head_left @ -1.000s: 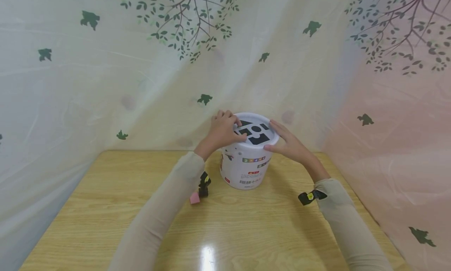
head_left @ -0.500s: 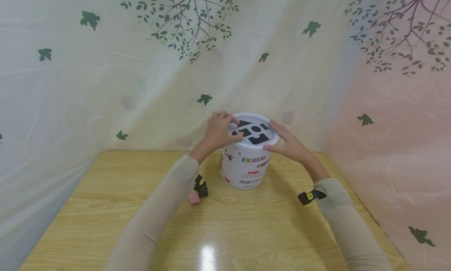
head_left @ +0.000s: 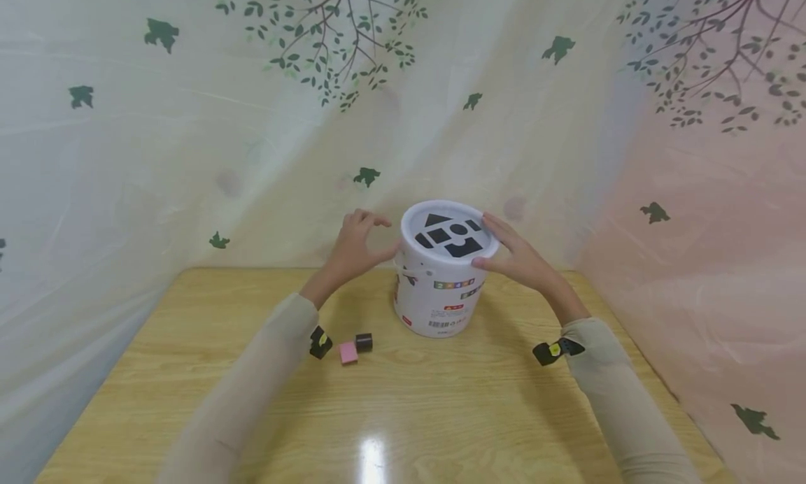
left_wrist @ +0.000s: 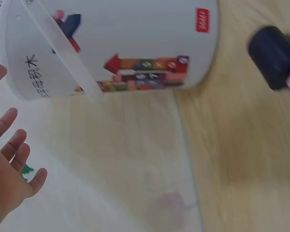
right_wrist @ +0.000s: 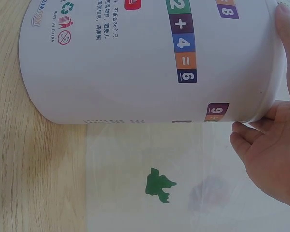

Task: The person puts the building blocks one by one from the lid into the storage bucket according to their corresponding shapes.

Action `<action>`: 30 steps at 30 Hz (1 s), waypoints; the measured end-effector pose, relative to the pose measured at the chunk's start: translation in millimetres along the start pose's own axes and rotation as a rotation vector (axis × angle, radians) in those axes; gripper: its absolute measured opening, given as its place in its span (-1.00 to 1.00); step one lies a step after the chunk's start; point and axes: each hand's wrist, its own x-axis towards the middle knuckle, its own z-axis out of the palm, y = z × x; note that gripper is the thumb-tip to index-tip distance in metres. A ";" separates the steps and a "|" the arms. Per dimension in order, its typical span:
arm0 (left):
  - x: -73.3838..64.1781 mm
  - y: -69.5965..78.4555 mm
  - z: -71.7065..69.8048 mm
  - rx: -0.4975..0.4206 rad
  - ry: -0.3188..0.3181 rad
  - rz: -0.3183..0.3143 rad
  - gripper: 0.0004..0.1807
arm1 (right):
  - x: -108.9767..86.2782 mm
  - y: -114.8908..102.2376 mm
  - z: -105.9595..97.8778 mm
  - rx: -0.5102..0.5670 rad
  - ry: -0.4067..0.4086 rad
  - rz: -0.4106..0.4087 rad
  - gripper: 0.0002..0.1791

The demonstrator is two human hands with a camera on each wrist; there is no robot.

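A white toy-block bucket (head_left: 441, 299) stands upright on the table. Its lid (head_left: 413, 222) has several dark shaped holes, among them a triangle, a circle and a square. My right hand (head_left: 519, 260) holds the right side of the lid's rim, thumb at the front and fingers behind; the right wrist view shows those fingers partly hidden past the bucket's edge. Left of the bucket, my left hand (head_left: 355, 250) is in the air with nothing in it, thumb and fingers spread apart, thumb tip near the rim. Below it lie a black cylinder block (head_left: 364, 342) and a pink block (head_left: 348, 352).
Behind the wooden table (head_left: 441, 414) hangs a pale curtain (head_left: 302, 162) printed with leaves and birds, close behind the bucket. A translucent handle (left_wrist: 63, 48) hangs down the bucket's side. A dark wrist camera (head_left: 320, 342) is by the left sleeve.
My left hand has left the lid and moved left and slightly down, beside the bucket. The whole lid and both blocks now show. My right hand and the bucket have stayed put.
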 end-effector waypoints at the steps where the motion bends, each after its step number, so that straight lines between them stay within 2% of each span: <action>1: -2.9 -4.4 -0.7 0.002 -0.013 -0.002 -0.45 | -0.1 -0.1 -0.1 -0.002 -0.001 -0.001 0.12; 5: -17.0 -21.7 -1.9 0.024 -0.085 -0.004 -0.47 | -0.8 -0.8 -0.2 -0.006 0.002 -0.002 0.12; 10: -37.2 -41.1 1.1 0.058 -0.178 0.057 -0.50 | -1.6 -1.3 0.1 -0.007 0.006 0.001 0.11; 15: -56.0 -53.9 6.8 0.088 -0.268 0.117 -0.55 | -1.3 -2.0 0.6 -0.001 0.006 0.004 0.11; 18: -65.3 -59.0 9.9 0.143 -0.346 0.119 -0.55 | -0.6 -2.3 0.8 -0.005 0.004 0.002 0.11; 25: -79.8 -64.3 20.9 0.263 -0.532 0.076 -0.50 | -0.3 -1.8 0.8 -0.003 0.001 0.008 0.11; 30: -87.3 -64.1 25.8 0.303 -0.602 0.089 -0.52 | -1.4 -4.1 -1.5 -0.006 -0.008 0.015 0.10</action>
